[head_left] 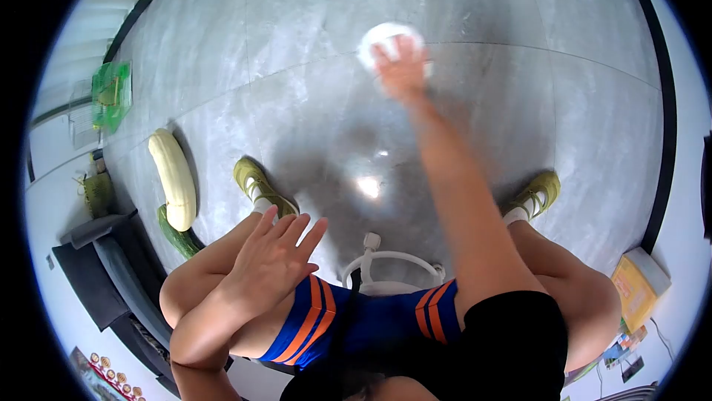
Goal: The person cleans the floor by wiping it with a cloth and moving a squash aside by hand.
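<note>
My right hand (403, 73) reaches far forward, its fingers laid over a white cloth (371, 39) against the grey floor. The hand and cloth are slightly smeared by motion, so the folds and exact make of the cloth are hard to see. Above my left thigh, my left hand (276, 256) hovers with fingers stretched apart and nothing in it. A long pale gourd (173, 179) lies on the floor to the left, with a dark green cucumber-like vegetable (176, 232) at its near end.
Olive shoes (256, 182) are planted wide on the glossy floor (311, 119). A white wheeled chair base (386, 259) shows between my legs. At left are a green transparent container (113, 97) and a black sofa-like seat (111, 275). A yellow box (638, 290) stands at right.
</note>
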The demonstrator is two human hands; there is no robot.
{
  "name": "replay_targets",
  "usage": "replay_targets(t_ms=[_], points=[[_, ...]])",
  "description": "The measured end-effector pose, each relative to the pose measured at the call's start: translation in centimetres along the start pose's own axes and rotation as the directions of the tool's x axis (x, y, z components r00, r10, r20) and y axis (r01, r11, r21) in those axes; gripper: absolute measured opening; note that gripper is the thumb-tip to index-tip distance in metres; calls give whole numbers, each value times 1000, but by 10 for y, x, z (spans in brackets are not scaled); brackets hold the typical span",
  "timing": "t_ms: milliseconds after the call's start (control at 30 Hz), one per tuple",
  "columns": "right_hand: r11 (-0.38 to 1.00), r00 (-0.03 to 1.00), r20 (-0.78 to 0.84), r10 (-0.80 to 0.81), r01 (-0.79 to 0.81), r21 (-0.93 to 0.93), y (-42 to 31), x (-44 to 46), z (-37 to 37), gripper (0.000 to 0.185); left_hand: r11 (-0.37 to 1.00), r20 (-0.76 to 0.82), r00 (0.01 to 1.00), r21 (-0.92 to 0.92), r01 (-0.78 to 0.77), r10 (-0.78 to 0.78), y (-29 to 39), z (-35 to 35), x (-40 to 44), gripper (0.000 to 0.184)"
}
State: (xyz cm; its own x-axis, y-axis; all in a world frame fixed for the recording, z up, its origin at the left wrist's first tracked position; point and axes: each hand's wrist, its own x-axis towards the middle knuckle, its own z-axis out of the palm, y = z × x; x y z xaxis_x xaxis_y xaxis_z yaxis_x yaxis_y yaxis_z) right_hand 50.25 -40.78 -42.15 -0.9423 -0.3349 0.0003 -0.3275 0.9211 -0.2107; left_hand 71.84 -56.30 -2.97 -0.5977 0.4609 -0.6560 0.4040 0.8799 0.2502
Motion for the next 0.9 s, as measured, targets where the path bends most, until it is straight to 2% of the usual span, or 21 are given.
replay_targets(t_ms=[33, 67, 133, 200, 300, 400, 500, 567, 600, 633, 667, 767, 800, 867, 900], points=[[994, 994, -9, -106, 106, 38, -37, -9, 14, 52, 1000, 8, 1000, -15, 12, -12, 0, -1, 3, 67], [979, 972, 119, -202, 197, 55, -74, -19, 24, 54, 999, 16, 1000, -29, 25, -24, 0, -1, 6, 67], [905, 907, 113, -407, 383, 186, -127, -59, 12, 55, 998, 31, 999, -50, 43, -41, -4, -1, 11, 66], [829, 845, 102, -525, 481, 286, -157, -98, 12, 55, 996, 38, 998, -68, 51, -48, -9, 3, 16, 65], [774, 794, 69, -605, 565, 287, -162, -123, 9, 54, 994, 81, 994, -78, 77, -70, -16, 9, 23, 62], [747, 785, 21, -619, 580, 326, -133, -105, 29, 54, 993, 101, 991, -80, 91, -83, -17, 9, 25, 62], [907, 925, -138, -353, 375, 193, -49, -68, 12, 51, 997, 18, 999, -71, 41, -40, -23, 17, 22, 60], [985, 957, -261, -124, 150, 81, 23, -54, -2, 51, 992, 12, 998, -115, 57, -56, -22, 16, 19, 62], [998, 977, -207, -48, 56, 37, 65, -52, -24, 51, 986, 27, 997, -146, 78, -74, -22, 15, 17, 63], [983, 978, -178, 107, -131, -130, 102, -54, -25, 53, 980, 42, 995, -174, 99, -93, -23, 13, 15, 64], [939, 930, -233, 285, -320, -129, 147, -62, -8, 54, 975, 51, 993, -191, 114, -106, -24, 11, 13, 66], [754, 710, -398, 580, -654, -68, 251, -109, -6, 58, 980, 32, 992, -159, 123, -120, -24, 9, 5, 67], [718, 674, -378, 634, -695, -36, 259, -116, -11, 58, 993, -37, 997, -106, 59, -64, -23, 9, 3, 64], [646, 606, -322, 727, -763, 21, 264, -127, -21, 59, 995, -42, 998, -91, 44, -48, -19, 9, 0, 65], [659, 620, -317, 718, -752, 21, 255, -128, -21, 58, 996, -47, 998, -84, 40, -44, -16, 10, -2, 65]])
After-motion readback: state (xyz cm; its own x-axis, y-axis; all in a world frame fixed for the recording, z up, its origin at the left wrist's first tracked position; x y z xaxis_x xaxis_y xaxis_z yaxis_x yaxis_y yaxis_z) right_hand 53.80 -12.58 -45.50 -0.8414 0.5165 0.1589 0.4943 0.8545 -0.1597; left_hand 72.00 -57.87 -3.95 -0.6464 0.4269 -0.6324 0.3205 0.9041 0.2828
